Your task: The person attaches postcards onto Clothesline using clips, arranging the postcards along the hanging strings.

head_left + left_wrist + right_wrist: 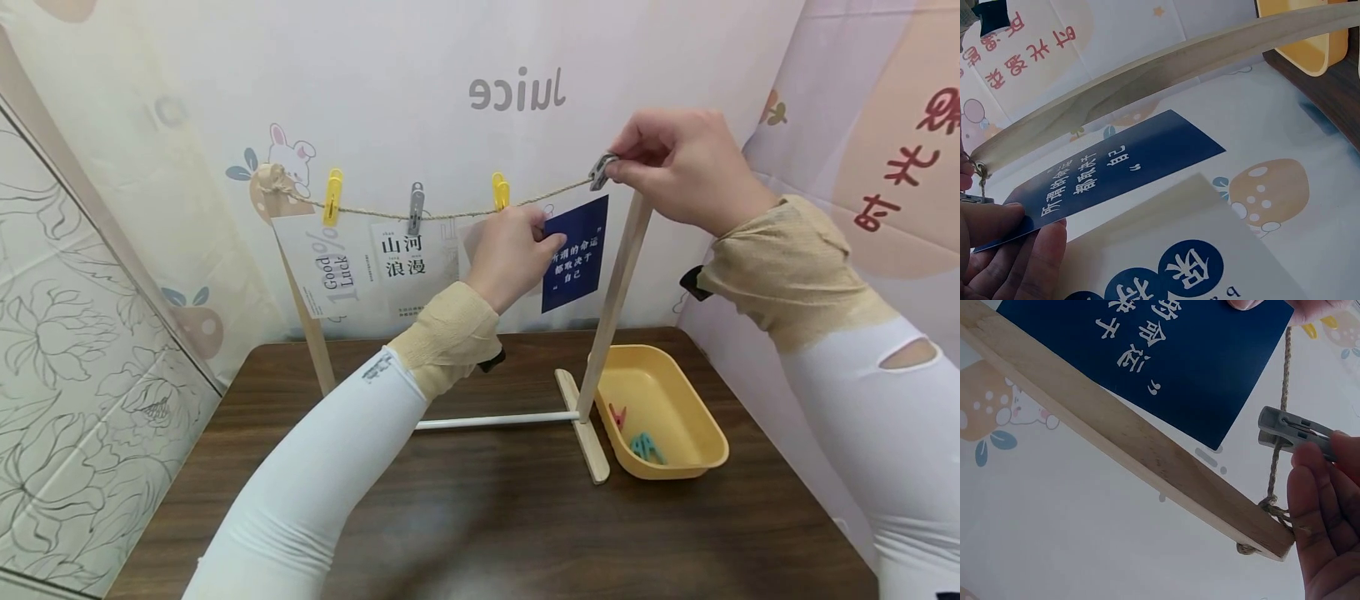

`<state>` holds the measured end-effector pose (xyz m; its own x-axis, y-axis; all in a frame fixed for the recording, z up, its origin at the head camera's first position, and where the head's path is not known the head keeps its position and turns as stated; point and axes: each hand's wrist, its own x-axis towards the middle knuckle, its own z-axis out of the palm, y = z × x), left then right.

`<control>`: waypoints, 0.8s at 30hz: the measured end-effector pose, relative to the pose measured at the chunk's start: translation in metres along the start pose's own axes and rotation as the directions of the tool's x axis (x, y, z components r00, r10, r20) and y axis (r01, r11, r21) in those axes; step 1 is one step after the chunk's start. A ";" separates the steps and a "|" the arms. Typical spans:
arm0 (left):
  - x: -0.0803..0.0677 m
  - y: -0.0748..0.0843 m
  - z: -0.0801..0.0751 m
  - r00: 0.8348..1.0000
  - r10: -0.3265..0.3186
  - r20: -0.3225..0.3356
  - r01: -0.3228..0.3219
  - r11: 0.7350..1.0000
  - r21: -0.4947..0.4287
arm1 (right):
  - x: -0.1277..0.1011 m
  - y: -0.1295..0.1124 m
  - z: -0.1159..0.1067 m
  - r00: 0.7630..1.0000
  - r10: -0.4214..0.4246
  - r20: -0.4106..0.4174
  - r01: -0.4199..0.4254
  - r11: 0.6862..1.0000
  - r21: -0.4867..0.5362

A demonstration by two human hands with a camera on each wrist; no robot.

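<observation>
A twine line (450, 214) runs between two wooden posts of a small rack (613, 292). My left hand (517, 250) pinches the left edge of a dark blue card (576, 252) with white characters, holding it just under the twine; the same card (1116, 172) fills the left wrist view. My right hand (675, 171) pinches a grey clothespin (602, 171) at the twine near the top of the right post. In the right wrist view the grey clothespin (1294, 432) sits against the twine (1277, 437), with the blue card (1166, 356) beyond it.
Two yellow pins (332, 197) (500, 192) and a grey pin (416, 208) hold cards on the line, among them a "Good Luck" card (318, 267). A yellow tray (660, 412) with loose pins sits right of the rack on the brown table (487, 517). Walls stand close behind and at the sides.
</observation>
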<state>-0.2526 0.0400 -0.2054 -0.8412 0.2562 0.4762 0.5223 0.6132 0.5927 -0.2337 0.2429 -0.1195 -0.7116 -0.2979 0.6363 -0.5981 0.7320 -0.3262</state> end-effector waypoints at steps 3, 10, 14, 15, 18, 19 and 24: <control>0.002 0.001 0.000 1.000 0.007 -0.006 -0.007 1.000 0.008 | 0.002 0.000 -0.001 1.000 -0.007 0.020 0.007 1.000 -0.005; 0.004 0.003 0.001 1.000 0.016 -0.013 -0.016 1.000 0.003 | 0.007 0.002 -0.002 0.997 0.017 0.081 -0.017 1.000 -0.006; 0.004 0.004 0.001 1.000 0.023 -0.008 -0.023 1.000 -0.012 | 0.009 0.003 -0.002 0.993 0.034 0.113 -0.035 0.999 0.005; 0.004 0.004 0.001 1.000 0.020 -0.007 -0.020 1.000 -0.011 | 0.009 0.002 -0.002 0.992 0.032 0.119 -0.033 0.999 0.002; 0.004 0.005 0.000 1.000 0.021 -0.003 -0.021 1.000 -0.017 | 0.009 0.001 -0.003 0.990 0.033 0.139 -0.031 0.999 -0.015; 0.004 0.006 0.000 1.000 0.020 -0.003 -0.020 1.000 -0.017 | 0.009 0.000 -0.004 0.989 0.034 0.146 -0.032 0.999 -0.015; 0.005 0.007 -0.001 1.000 0.023 -0.013 -0.023 1.000 -0.016 | 0.010 0.001 -0.006 0.982 0.057 0.180 -0.056 0.998 -0.010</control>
<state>-0.2531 0.0451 -0.1984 -0.8269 0.2603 0.4984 0.5439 0.5953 0.5915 -0.2391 0.2440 -0.1091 -0.7996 -0.3610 0.4799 -0.5531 0.7541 -0.3542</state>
